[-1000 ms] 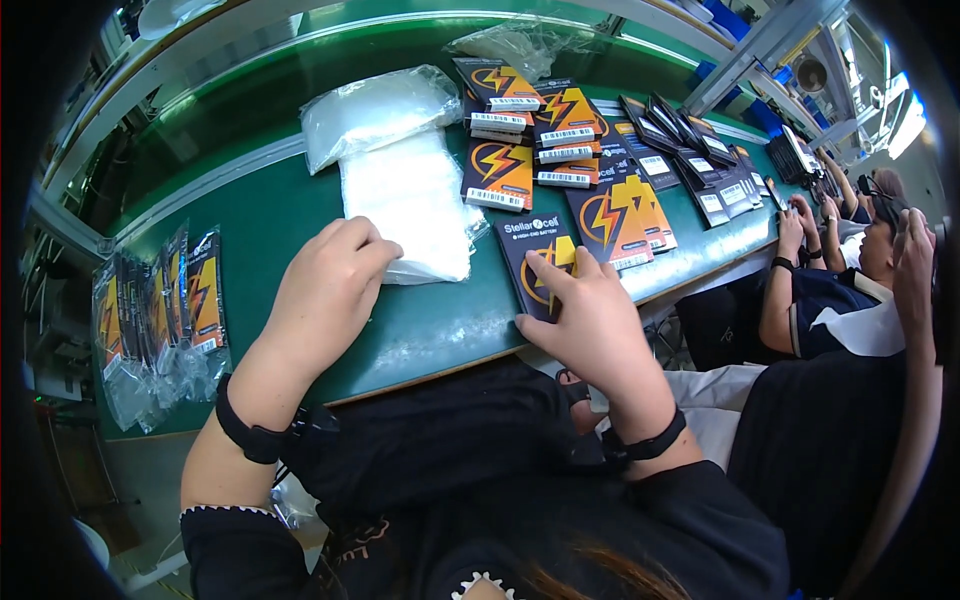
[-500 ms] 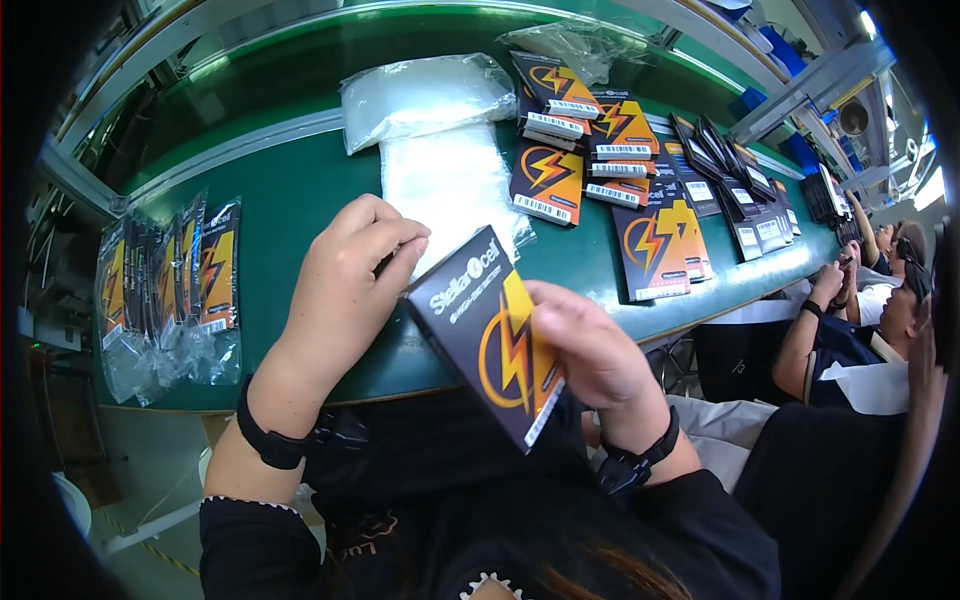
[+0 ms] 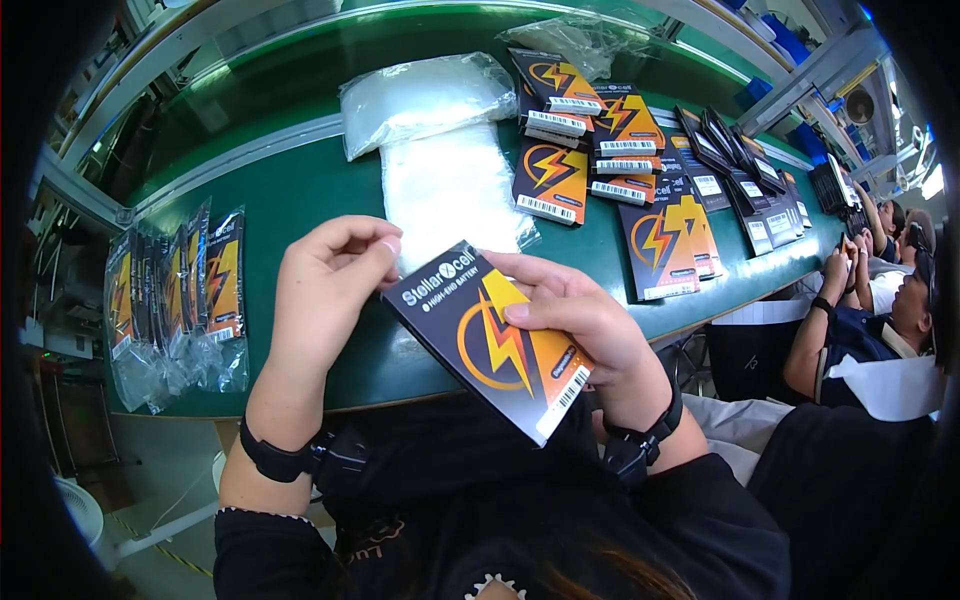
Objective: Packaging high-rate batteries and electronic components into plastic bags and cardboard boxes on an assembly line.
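A flat black-and-orange battery box (image 3: 470, 345) with a lightning emblem is gripped in my right hand (image 3: 600, 335), thumb on its front face. It tilts in front of my body, printed side up. My left hand (image 3: 325, 290) is closed in a pinch just beyond the box's upper left corner, at the near end of a stack of clear plastic bags (image 3: 440, 185). Whatever its fingertips hold, if anything, is too faint to make out. Beyond that stack lies another bundle of clear bags (image 3: 425, 95).
Several boxes sealed in clear bags (image 3: 180, 285) stand in a row at the left edge of the green table (image 3: 275, 240). Piles of unbagged boxes (image 3: 660, 245) fill the right side. Crumpled plastic (image 3: 575, 45) lies behind them. Other people (image 3: 850, 330) sit farther right.
My right hand has turned the box so its front faces up more, and its fingers now show behind the edge. My left hand has shifted slightly left, still pinched.
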Demonstrator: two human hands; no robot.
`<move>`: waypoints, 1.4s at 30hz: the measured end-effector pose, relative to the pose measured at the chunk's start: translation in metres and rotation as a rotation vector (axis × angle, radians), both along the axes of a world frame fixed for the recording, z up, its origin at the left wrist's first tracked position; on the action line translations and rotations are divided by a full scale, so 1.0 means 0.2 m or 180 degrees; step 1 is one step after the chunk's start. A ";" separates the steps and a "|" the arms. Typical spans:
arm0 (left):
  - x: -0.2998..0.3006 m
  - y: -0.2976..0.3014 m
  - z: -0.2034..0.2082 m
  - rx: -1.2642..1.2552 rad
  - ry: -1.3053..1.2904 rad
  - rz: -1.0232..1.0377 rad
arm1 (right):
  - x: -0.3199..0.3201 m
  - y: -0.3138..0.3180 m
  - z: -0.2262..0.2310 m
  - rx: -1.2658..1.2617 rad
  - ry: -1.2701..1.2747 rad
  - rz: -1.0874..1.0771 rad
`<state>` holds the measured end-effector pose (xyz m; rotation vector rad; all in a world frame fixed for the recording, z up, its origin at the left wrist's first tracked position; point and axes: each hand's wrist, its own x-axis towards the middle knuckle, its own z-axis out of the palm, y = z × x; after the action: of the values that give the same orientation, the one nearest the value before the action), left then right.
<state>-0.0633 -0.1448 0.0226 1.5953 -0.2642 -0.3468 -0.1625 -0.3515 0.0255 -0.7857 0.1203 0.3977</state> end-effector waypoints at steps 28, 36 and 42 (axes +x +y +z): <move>-0.25 -0.11 0.06 -0.1607 0.0632 0.0159 | -0.01 0.16 -0.01 -0.1655 -0.0861 -0.0729; -0.25 -0.06 0.13 -0.1809 0.1203 -0.0170 | -0.01 0.14 0.11 -0.3952 -0.2436 -0.1018; -0.27 0.03 0.13 -0.0964 0.0819 -0.1102 | -0.02 0.12 0.19 -0.3407 -0.4137 -0.2733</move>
<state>-0.1166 -0.1395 0.0488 1.1900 -0.3760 -0.7379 -0.1664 -0.3277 0.0641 -1.7809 -0.5935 -1.1294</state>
